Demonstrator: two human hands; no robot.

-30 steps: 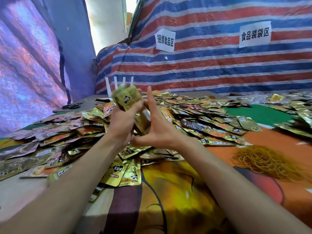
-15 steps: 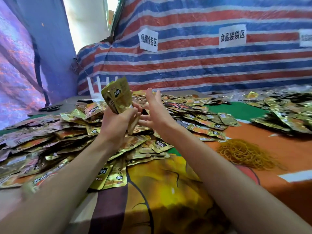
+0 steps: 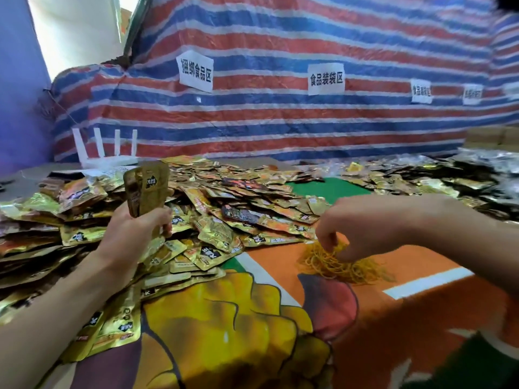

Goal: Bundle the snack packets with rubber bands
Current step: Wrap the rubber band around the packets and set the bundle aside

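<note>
**A:** What is my left hand doing?

**B:** Your left hand (image 3: 134, 234) is curled round a stack of snack packets (image 3: 147, 186). It grips the lower part, so the gold stack stands upright above the big heap of loose packets (image 3: 238, 197).

**A:** And my right?

**B:** Your right hand (image 3: 362, 228) is at the pile of rubber bands (image 3: 337, 262), palm down. The fingers are bent and their tips dip into the yellow tangle. They touch the bands, but that spot is blurred, so I cannot tell whether they have pinched one.

**A:** Where does that pile sit?

**B:** It sits on the counter (image 3: 31, 172), on the orange part of the printed cloth (image 3: 224, 327). It is just beside the near right edge of the heap and well apart from your left hand.

**A:** What else lies around me?

**B:** The heap runs from the left edge across the middle of the counter, gold and orange packets overlapping. A second heap (image 3: 449, 178), darker and more silvery, lies at the far right, with a green stretch of the cloth between the two. A white router (image 3: 106, 153) with four upright antennas stands behind the heap at the far left. A striped tarp (image 3: 280, 122) in red, white and blue hangs at the back, with white paper signs (image 3: 195, 71) stuck to it.
</note>
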